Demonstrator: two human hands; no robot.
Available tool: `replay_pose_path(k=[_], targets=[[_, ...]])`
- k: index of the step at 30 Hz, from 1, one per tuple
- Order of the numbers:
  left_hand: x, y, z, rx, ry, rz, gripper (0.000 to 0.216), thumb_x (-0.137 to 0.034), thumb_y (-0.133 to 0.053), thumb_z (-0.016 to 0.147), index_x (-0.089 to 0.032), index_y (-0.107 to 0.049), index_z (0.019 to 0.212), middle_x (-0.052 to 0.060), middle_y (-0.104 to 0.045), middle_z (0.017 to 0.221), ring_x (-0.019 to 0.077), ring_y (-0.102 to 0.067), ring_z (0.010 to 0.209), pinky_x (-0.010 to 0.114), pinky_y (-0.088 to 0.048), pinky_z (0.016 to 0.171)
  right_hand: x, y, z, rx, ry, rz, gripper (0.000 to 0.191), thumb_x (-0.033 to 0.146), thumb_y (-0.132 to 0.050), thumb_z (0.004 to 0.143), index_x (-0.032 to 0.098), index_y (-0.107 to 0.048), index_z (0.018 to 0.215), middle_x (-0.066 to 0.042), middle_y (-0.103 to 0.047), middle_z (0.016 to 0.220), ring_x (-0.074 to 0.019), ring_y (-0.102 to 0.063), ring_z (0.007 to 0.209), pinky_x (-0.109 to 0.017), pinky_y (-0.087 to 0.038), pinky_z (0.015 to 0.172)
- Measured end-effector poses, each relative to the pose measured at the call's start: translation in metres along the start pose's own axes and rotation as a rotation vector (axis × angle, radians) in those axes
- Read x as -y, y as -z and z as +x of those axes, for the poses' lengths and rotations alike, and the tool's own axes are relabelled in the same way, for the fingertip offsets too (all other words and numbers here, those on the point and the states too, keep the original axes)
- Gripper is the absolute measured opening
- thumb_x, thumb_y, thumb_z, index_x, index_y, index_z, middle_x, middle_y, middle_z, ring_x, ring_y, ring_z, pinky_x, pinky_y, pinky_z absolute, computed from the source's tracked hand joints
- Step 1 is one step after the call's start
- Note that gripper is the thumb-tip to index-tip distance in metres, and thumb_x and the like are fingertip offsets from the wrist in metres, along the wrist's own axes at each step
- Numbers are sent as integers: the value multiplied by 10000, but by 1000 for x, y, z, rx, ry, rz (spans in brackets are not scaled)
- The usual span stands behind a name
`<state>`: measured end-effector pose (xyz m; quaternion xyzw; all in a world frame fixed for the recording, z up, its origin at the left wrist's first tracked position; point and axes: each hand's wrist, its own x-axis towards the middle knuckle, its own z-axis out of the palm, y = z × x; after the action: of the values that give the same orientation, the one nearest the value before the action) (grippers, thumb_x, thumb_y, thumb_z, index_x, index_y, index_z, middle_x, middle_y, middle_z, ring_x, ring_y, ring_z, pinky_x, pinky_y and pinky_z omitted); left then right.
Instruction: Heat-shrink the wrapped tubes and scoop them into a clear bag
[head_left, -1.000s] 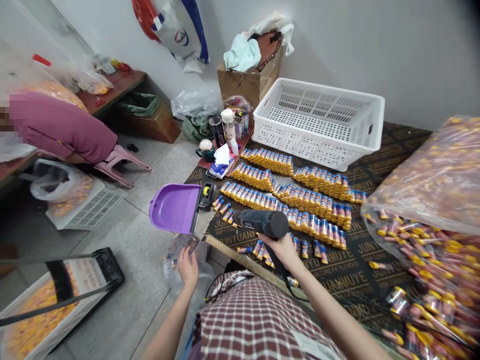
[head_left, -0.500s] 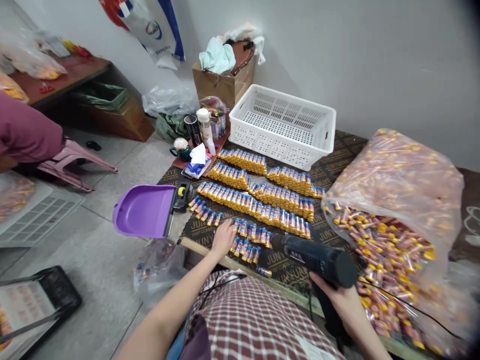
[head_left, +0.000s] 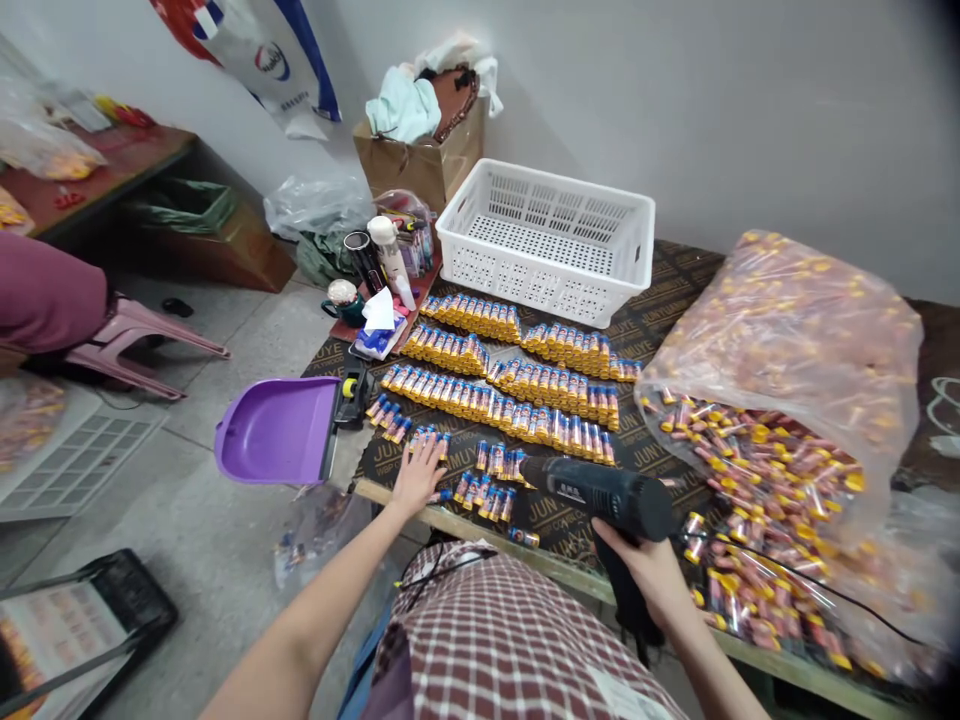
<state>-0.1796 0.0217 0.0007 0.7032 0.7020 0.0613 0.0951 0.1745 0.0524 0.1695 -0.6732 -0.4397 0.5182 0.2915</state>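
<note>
Grey wall (head_left: 697, 130) backs a dark printed board (head_left: 555, 535), with a purple dustpan (head_left: 277, 430) near its left edge. Next, the left hand (head_left: 418, 478), fingers slightly spread, lies over blue-and-yellow tubes (head_left: 444, 447) on the board; rightward, a black heat gun (head_left: 600, 490) points left, gripped by the right hand (head_left: 651, 568), fingertips hidden, before a clear bag (head_left: 795, 320) of tubes.

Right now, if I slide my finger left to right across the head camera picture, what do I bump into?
Pink stool → purple dustpan → left hand, fingers spread over little tubes → black gun-shaped tool in the right hand → big see-through bag.
</note>
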Motion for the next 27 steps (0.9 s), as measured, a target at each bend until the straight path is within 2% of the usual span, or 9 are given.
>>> replay_pose_path(k=[3,6,10,15,18,21,24,27], targets=[[11,6,-15,-125,264,-54,478,-366,-282,921,-214,-347,1369,94,-290,1466,235,-206,1365,477,-200,1091,0,-22,9,48,60,7,431,398,-756,591,141,-665,925,-89,-696,881,-237,-633,777,-346,-530,663],[22,3,-35,-225,527,-116,465,-355,-263,923,-147,-430,1305,156,-346,1423,261,-282,1330,477,-275,1054,6,-42,13,101,77,35,428,409,-748,599,135,-663,917,-89,-697,854,-250,-633,778,-355,-533,648],[43,-6,-72,-300,736,-177,448,-355,-300,910,-112,-492,1235,195,-414,1356,296,-379,1263,483,-354,995,19,-67,17,174,118,20,413,419,-734,615,142,-668,914,-91,-703,863,-258,-636,795,-379,-525,706],[67,-8,-105,-282,743,-194,394,-311,-376,871,-101,-559,1148,197,-476,1294,303,-447,1193,468,-387,976,29,-99,27,282,215,11,457,421,-740,607,151,-677,971,-108,-701,942,-277,-634,871,-395,-507,776],[73,-1,-99,-246,638,-204,328,-261,-412,845,-118,-606,1068,168,-550,1211,277,-486,1149,441,-391,983,34,-119,32,322,281,12,477,422,-732,617,151,-668,1005,-110,-684,1019,-272,-624,927,-414,-475,849],[75,4,-79,-212,557,-259,288,-221,-444,820,-139,-621,1032,131,-585,1180,244,-515,1116,403,-403,982,42,-131,30,378,292,-6,450,426,-724,625,135,-676,965,-115,-688,1005,-267,-628,916,-423,-463,867],[77,4,-65,-226,610,-295,269,-215,-457,809,-135,-630,999,128,-607,1146,238,-543,1079,391,-426,960,45,-126,22,395,288,-51,448,406,-734,617,140,-672,971,-107,-689,1001,-263,-631,903,-408,-476,849],[76,0,-65,-244,651,-310,269,-207,-447,805,-124,-629,984,140,-617,1113,253,-552,1060,415,-435,945,38,-99,12,325,253,-114,437,402,-737,609,147,-674,959,-97,-697,967,-264,-636,873,-394,-496,811]])
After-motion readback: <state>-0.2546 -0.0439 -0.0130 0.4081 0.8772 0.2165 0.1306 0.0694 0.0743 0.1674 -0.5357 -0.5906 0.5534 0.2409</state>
